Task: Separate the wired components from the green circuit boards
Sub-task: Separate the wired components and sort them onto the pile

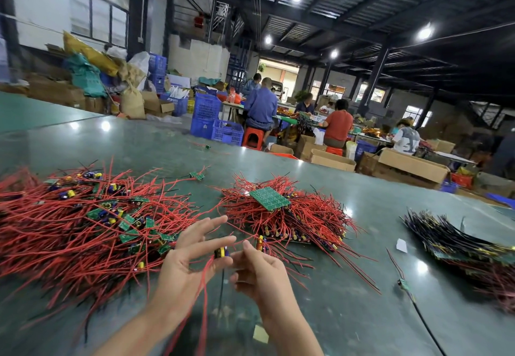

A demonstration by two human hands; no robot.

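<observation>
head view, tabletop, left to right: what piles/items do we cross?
Loose red-wire pile → left hand → small part held between both hands → right hand → stray wired piece → black-wire stack. The red-wire heap with the green board on top lies farther back, above the hands.

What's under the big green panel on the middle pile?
The green panel lies flat on top of the middle pile of red wires. Yellow and blue components show at its near edge. Whatever sits directly beneath it is covered.
</observation>
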